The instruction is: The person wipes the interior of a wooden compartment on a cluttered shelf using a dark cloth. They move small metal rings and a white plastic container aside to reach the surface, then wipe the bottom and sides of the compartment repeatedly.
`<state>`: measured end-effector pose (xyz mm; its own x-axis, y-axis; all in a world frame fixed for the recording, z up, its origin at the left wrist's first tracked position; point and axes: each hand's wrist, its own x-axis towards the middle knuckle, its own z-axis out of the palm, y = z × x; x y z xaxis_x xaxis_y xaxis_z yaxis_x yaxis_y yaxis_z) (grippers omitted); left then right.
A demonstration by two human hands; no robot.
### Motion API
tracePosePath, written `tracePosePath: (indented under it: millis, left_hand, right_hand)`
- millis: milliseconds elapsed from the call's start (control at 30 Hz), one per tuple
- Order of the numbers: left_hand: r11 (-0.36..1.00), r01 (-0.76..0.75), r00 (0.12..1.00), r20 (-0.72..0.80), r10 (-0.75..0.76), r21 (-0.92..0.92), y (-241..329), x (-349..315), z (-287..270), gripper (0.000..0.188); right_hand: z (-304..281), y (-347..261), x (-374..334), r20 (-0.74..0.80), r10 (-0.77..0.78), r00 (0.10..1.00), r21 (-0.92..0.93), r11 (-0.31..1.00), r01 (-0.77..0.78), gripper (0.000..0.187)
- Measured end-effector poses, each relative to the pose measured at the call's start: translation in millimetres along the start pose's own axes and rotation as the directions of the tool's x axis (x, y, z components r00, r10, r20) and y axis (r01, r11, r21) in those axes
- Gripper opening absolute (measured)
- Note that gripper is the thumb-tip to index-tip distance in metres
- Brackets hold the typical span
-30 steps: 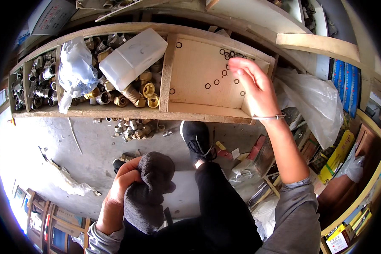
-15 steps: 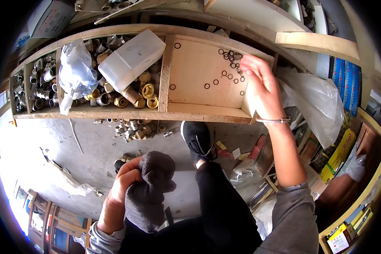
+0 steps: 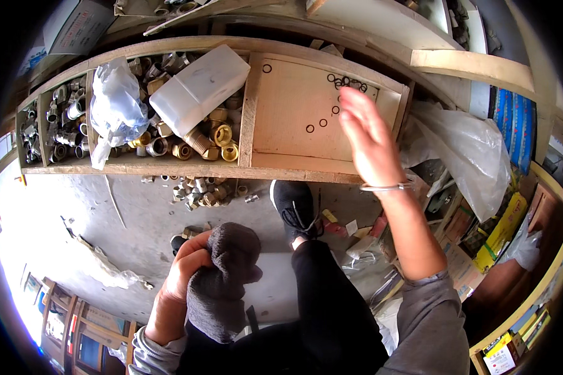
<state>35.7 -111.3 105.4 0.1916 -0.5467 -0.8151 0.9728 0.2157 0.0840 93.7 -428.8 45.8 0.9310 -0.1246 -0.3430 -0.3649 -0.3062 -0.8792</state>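
My left hand (image 3: 182,272) is closed round a bunched dark grey cloth (image 3: 222,294), which hangs over my lap. My right hand (image 3: 375,147) reaches over the right compartment (image 3: 284,103) of a wooden box, its fingers stretched out and slightly smeared by motion. Nothing shows between those fingers. Small dark rings lie scattered on the pale compartment floor, with a cluster (image 3: 346,81) just beyond my fingertips and a lone ring (image 3: 310,129) to the left of the hand. Part of the floor and perhaps more rings are hidden beneath my right hand.
Metal pipe fittings (image 3: 219,134) fill the left compartments, under a white plastic container (image 3: 200,87) and a plastic bag (image 3: 116,106). More fittings (image 3: 203,192) are heaped on the ground. Clear plastic sheeting (image 3: 463,150) and boxes crowd the right side.
My right hand has swung left from the compartment's right end, further over its floor, and now covers some rings. The left hand and its cloth stay nearly still.
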Motion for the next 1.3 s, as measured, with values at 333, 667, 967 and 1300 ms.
tracePosePath:
  millis: [333,667,967,1300]
  left_hand:
    - [0.999,0.016,1.0,0.023,-0.015,-0.032,-0.8,3.5,-4.3,0.052]
    - [1.0,0.006,1.0,-0.006,-0.006,0.028,1.0,3.6,0.7,0.051]
    - [0.997,0.032,0.999,-0.005,-0.031,0.07,-1.3,8.8,-5.4,0.049]
    - [0.999,0.019,0.996,-0.081,-0.023,-0.043,-4.4,1.6,-2.9,0.05]
  right_hand:
    - [-19.0,21.1,-0.9,0.085,0.043,0.995,0.02,0.999,-0.045,0.027]
    - [5.7,20.9,-7.1,0.054,-0.009,0.999,-0.281,0.959,0.024,0.026]
    - [51.0,-1.4,23.7,0.145,-0.107,0.984,0.311,0.949,0.058,0.037]
    - [41.3,13.0,20.0,-0.294,-0.103,0.95,-0.132,0.989,0.066,0.038]
